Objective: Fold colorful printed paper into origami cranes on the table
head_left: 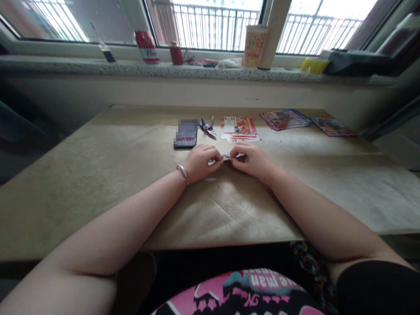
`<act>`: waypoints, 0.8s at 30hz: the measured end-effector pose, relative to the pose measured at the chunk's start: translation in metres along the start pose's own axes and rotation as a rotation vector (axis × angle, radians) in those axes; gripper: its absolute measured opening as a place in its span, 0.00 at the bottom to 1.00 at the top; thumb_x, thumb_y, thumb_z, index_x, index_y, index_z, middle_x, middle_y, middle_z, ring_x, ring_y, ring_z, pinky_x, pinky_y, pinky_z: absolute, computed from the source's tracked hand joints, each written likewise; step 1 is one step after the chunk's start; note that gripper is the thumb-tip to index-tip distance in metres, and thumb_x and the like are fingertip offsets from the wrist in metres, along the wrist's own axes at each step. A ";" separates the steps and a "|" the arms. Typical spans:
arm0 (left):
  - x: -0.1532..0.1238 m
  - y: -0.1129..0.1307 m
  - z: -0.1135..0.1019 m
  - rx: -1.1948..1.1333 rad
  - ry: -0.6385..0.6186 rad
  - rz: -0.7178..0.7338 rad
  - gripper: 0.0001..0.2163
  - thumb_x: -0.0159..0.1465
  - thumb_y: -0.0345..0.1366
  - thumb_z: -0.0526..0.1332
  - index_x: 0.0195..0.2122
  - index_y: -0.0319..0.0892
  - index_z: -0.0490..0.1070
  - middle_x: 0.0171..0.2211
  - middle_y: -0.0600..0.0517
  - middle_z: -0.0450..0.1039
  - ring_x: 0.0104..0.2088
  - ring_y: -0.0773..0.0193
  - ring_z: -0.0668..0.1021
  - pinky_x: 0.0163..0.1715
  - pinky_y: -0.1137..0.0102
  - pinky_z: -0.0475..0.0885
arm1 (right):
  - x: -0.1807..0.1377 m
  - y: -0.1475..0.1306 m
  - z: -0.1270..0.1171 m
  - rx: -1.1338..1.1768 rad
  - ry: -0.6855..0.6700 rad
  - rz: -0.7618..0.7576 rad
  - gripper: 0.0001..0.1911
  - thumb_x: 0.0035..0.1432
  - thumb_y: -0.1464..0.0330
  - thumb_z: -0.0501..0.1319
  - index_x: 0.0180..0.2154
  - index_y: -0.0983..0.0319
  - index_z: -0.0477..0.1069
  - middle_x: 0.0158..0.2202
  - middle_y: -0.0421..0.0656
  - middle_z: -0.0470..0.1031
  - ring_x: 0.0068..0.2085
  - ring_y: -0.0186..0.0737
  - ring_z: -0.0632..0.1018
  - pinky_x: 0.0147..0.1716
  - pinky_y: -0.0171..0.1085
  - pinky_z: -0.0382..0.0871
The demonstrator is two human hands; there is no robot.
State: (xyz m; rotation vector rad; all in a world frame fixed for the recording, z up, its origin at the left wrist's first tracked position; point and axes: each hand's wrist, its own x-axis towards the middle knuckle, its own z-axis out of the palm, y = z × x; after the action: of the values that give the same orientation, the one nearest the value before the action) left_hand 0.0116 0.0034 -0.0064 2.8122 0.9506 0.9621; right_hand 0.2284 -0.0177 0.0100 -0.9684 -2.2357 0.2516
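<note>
Between my hands is a small folded piece of printed paper (226, 156), mostly covered by my fingers. My left hand (202, 161), with a silver bangle on its wrist, pinches the left end of the paper. The right end is pinched by my right hand (252, 158). Both hands are low over the table, close together. Just beyond them lies a folded paper figure (208, 127) with pointed parts. To its left is a dark phone or tablet (186, 134), partly blurred out. Red and white printed sheets (240, 127) lie behind my right hand.
Colourful printed cards (285, 119) and another small pile of cards (333, 127) lie at the table's back right. On the stone windowsill (203, 73) stand a red can (146, 47), a red bottle (176, 54), a patterned paper cup (254, 46) and a yellow object (314, 66).
</note>
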 end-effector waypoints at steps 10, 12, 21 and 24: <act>0.000 -0.005 -0.004 -0.043 0.044 -0.054 0.06 0.60 0.34 0.60 0.26 0.42 0.67 0.27 0.53 0.72 0.33 0.64 0.73 0.38 0.69 0.68 | 0.000 0.016 -0.019 0.061 0.095 0.032 0.04 0.49 0.73 0.58 0.25 0.60 0.68 0.27 0.40 0.72 0.31 0.36 0.72 0.35 0.36 0.65; 0.000 -0.005 -0.003 -0.043 0.046 -0.053 0.06 0.60 0.34 0.60 0.26 0.41 0.67 0.27 0.53 0.71 0.32 0.64 0.72 0.37 0.69 0.67 | 0.000 0.018 -0.020 0.074 0.095 0.034 0.03 0.48 0.73 0.58 0.25 0.60 0.68 0.27 0.40 0.72 0.31 0.36 0.72 0.34 0.36 0.65; -0.003 -0.010 -0.003 -0.044 0.057 -0.041 0.04 0.60 0.33 0.60 0.28 0.41 0.68 0.27 0.53 0.71 0.30 0.66 0.72 0.33 0.71 0.66 | -0.003 0.027 -0.027 0.081 0.122 0.091 0.02 0.48 0.72 0.59 0.25 0.60 0.69 0.28 0.40 0.73 0.32 0.37 0.72 0.34 0.36 0.65; -0.004 -0.011 -0.004 -0.051 0.053 -0.054 0.04 0.60 0.33 0.60 0.28 0.41 0.68 0.28 0.53 0.71 0.30 0.66 0.72 0.33 0.71 0.66 | -0.004 0.032 -0.030 0.085 0.141 0.107 0.02 0.48 0.71 0.59 0.25 0.60 0.69 0.28 0.40 0.73 0.32 0.37 0.72 0.34 0.36 0.65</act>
State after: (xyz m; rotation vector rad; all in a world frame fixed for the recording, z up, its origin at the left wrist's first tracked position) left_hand 0.0010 0.0098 -0.0077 2.7178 0.9875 1.0440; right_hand 0.2679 -0.0010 0.0169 -1.0285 -2.0323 0.3135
